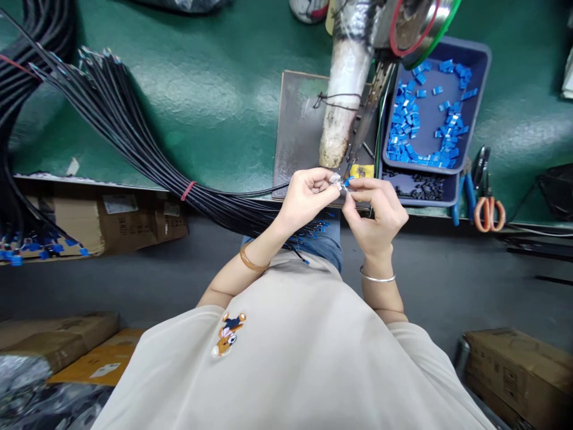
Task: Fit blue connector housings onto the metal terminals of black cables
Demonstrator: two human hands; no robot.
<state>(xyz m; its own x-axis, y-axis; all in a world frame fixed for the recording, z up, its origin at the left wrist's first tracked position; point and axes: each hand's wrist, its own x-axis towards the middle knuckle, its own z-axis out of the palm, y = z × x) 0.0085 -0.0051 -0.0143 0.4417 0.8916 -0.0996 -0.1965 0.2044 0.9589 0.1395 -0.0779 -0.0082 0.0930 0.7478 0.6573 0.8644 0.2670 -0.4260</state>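
My left hand [307, 197] and my right hand [373, 212] meet at the front edge of the green bench. The left hand's fingers pinch a small pale wire end [335, 178]. The right hand's fingers pinch a small blue connector [347, 180] against it. A thick bundle of black cables [134, 137], tied with a red band [188, 190], runs from the upper left across the bench to my lap. Blue-tipped cable ends [316, 230] lie under my hands.
A blue tray [478, 95] with several blue connectors stands at the right, over a second tray of black parts [418, 188]. A wrapped machine post [344, 101] rises from a dark plate [298, 131]. Orange-handled scissors [487, 209] and blue pliers [465, 191] lie right. Cardboard boxes [111, 224] sit below.
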